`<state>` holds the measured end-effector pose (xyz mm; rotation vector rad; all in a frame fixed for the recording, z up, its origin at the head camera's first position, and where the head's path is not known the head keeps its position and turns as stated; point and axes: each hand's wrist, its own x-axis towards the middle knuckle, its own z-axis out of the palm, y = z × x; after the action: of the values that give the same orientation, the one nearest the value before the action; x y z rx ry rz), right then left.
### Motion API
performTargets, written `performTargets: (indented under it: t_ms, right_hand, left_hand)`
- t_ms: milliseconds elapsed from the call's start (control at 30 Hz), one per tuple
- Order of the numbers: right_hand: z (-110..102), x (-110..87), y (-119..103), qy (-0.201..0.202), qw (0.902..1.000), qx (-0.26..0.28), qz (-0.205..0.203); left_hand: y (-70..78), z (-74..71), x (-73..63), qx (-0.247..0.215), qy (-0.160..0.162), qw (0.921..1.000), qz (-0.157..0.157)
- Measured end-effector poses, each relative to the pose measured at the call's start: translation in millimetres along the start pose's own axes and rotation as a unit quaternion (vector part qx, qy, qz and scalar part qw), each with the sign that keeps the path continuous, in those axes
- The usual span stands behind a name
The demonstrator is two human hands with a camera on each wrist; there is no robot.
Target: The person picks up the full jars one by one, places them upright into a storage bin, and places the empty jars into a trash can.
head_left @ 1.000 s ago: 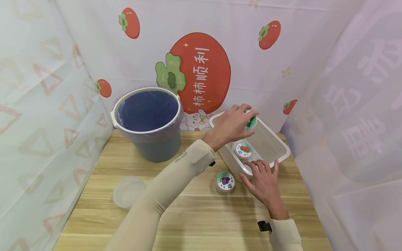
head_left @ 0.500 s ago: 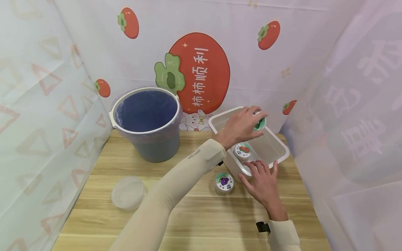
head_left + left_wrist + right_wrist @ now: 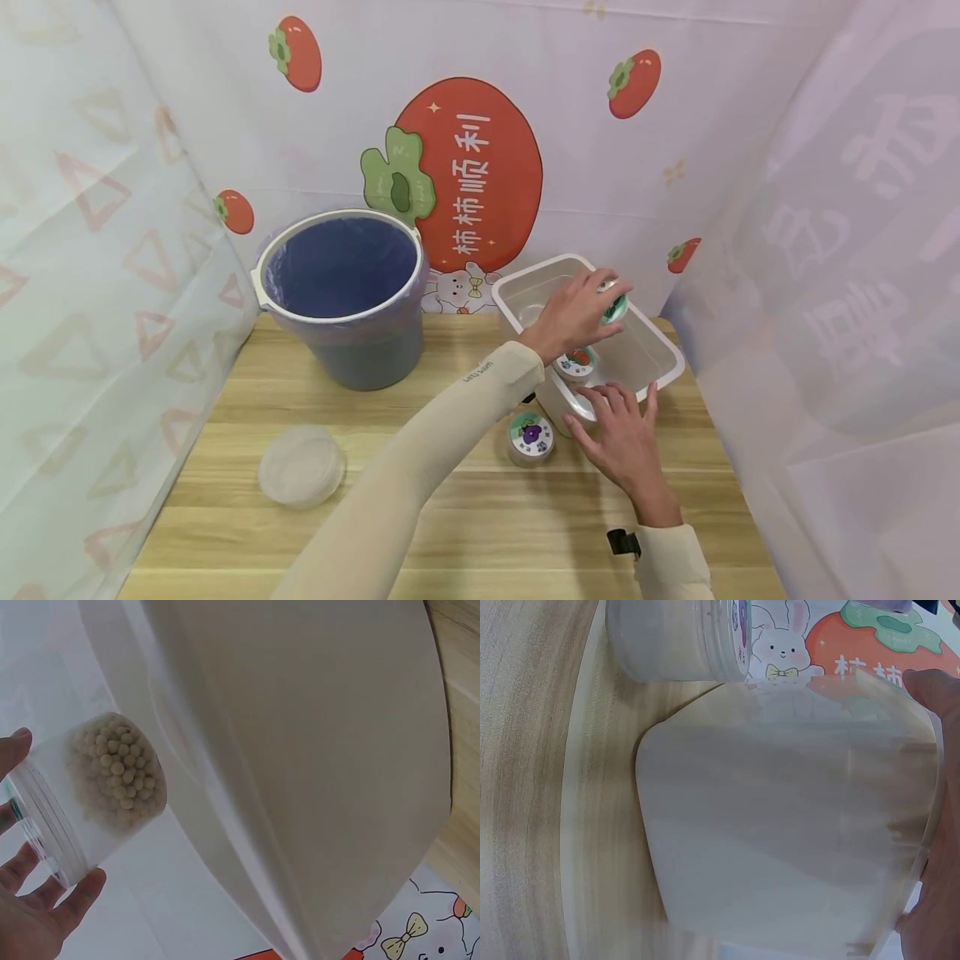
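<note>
A printed curtain [image 3: 465,167] backs a wooden table [image 3: 495,525], where the head view shows a lined bucket [image 3: 367,350] at eleven o'clock and a white plastic bin [image 3: 641,354] at one o'clock. The step in hand looks like handling a jar at the bin's mouth while the bin is braced. The right hand [image 3: 622,437] rests at the bin's five o'clock edge, fingers spread over the rim, with no jar in it. The left hand [image 3: 576,312] pinches the held jar [image 3: 112,780] around its lid, towards the bin's two o'clock; whether the jar hangs above or within the opening is hard to tell. The next move seems to call for a firm pinch, a steady bin and room between jar and rim. A clear round tub [image 3: 302,467] sits at the table's nine o'clock. Smaller yet, a red-picture jar [image 3: 576,364] stands inside the bin towards seven o'clock, and a purple-picture jar [image 3: 531,435] stands just outside at seven o'clock. The left wrist view shows pale balls inside the held jar, which the head view hides; the right wrist view adds the bin's outer wall.
</note>
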<state>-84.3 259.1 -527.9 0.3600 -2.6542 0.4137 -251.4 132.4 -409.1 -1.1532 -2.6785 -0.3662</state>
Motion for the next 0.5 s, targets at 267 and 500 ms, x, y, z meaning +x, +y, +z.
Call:
performTargets:
  t_ms: [267,500]
  right_hand:
    - [0.3,0.3,1.3,0.013,0.9999,0.008,-0.003]
    - [1.6,0.2,1.0,0.004,1.0,0.0,-0.003]
  left_hand:
    - [-3.0,18.1,4.2,0.001,-0.016,0.9999,0.006]
    - [-10.5,34.5,6.2,-0.002,-0.04,0.9992,-0.003]
